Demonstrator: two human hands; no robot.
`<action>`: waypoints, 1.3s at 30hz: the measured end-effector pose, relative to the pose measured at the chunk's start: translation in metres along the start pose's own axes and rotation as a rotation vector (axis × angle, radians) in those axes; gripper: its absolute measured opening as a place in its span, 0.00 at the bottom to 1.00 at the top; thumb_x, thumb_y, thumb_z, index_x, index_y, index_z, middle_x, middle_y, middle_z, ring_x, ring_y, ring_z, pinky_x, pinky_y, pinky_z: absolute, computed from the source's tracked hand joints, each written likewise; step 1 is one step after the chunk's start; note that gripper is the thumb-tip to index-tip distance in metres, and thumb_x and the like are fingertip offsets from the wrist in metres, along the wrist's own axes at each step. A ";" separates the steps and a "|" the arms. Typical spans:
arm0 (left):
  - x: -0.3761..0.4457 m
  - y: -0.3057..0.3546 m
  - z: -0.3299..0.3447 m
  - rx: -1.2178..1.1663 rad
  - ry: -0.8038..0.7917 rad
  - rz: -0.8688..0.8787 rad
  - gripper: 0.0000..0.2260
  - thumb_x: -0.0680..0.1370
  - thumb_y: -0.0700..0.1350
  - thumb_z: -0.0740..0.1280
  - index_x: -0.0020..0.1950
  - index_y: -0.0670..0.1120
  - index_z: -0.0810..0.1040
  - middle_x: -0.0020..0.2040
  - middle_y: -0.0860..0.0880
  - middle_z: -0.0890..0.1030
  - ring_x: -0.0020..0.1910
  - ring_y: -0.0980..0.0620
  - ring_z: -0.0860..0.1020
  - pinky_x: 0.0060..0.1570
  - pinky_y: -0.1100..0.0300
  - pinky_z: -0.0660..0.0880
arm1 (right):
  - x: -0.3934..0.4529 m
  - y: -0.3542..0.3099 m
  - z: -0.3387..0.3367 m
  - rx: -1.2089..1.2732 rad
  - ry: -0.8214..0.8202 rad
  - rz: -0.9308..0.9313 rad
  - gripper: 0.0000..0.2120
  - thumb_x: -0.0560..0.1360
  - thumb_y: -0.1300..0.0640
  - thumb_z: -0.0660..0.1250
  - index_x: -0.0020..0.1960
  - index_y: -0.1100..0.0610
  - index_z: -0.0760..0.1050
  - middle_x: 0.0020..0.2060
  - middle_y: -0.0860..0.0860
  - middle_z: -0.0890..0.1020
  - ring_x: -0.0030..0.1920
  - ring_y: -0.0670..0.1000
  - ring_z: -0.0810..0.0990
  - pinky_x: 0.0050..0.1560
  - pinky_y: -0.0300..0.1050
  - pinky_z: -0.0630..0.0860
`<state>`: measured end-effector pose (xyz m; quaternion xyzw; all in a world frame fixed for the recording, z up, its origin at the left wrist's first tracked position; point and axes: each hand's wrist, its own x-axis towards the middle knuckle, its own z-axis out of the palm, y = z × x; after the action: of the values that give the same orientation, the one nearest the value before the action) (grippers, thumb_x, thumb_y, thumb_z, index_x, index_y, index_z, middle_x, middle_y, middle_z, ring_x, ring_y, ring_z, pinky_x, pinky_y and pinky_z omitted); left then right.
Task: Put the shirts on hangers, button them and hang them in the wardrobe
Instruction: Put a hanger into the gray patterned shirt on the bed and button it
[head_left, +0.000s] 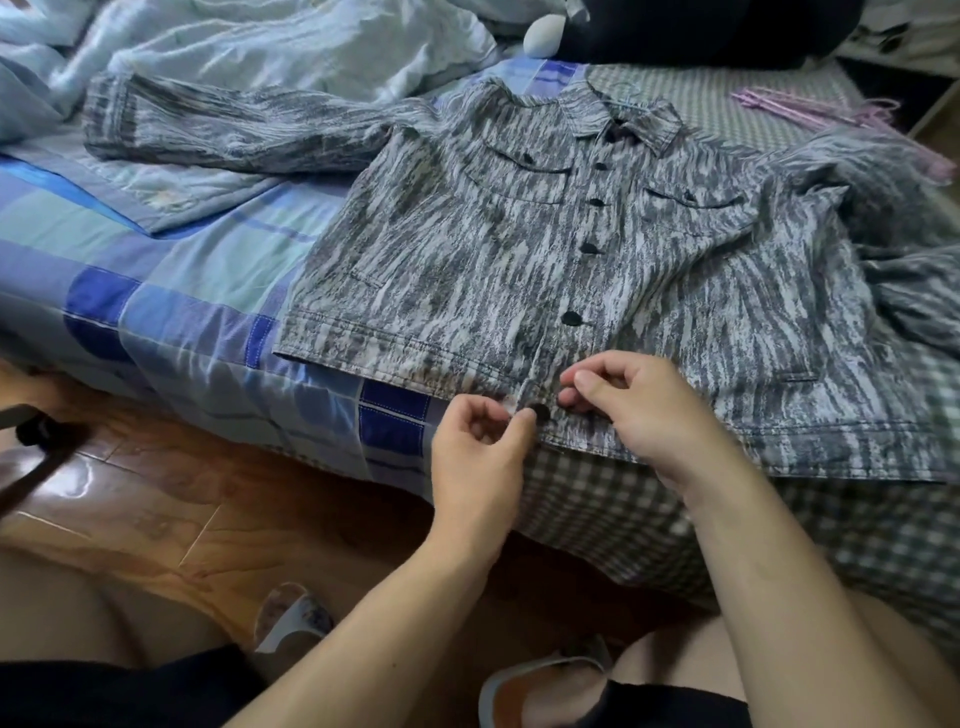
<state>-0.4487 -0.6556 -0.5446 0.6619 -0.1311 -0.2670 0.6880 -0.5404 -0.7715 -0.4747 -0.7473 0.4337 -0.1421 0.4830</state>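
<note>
Grey streaked cloth, thick like denim, makes up the shirt (597, 270) lying flat on the bed (208, 291), collar away from the person, hem at the near edge, long axis running from hem to collar; it looks soft but weighty, best held by the placket; the left hand (480, 447) pinches the bottom button (540, 412); the right hand (631, 402) pinches the hem beside it; purple hangers (810, 106) lie beyond

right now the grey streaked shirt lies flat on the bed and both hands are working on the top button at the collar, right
Not quite. The grey streaked shirt does lie flat on the bed, but both hands, left and right, work the bottom black button at the hem, as the head view shows.
</note>
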 end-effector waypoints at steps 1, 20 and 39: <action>0.000 0.000 0.002 0.063 0.074 0.034 0.11 0.77 0.43 0.73 0.40 0.48 0.73 0.32 0.51 0.74 0.31 0.55 0.72 0.36 0.58 0.72 | -0.001 0.000 0.001 -0.023 -0.001 -0.023 0.07 0.82 0.54 0.67 0.49 0.48 0.83 0.42 0.43 0.87 0.45 0.43 0.84 0.55 0.45 0.81; 0.135 0.085 -0.149 1.281 -0.381 1.158 0.20 0.74 0.38 0.71 0.66 0.48 0.81 0.56 0.46 0.80 0.54 0.39 0.78 0.53 0.45 0.76 | -0.041 0.017 -0.028 -0.928 0.243 -0.719 0.20 0.71 0.74 0.71 0.59 0.58 0.84 0.39 0.47 0.75 0.39 0.49 0.72 0.34 0.43 0.73; 0.267 0.117 -0.278 0.450 0.028 0.063 0.08 0.80 0.34 0.65 0.52 0.43 0.82 0.40 0.46 0.83 0.43 0.44 0.81 0.52 0.49 0.78 | 0.220 -0.191 0.149 -0.859 -0.130 -0.355 0.36 0.82 0.40 0.59 0.82 0.42 0.44 0.82 0.47 0.42 0.81 0.57 0.42 0.80 0.61 0.48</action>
<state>-0.0578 -0.5685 -0.5007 0.7980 -0.1984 -0.1998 0.5328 -0.2205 -0.8248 -0.4318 -0.9494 0.2877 0.0167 0.1244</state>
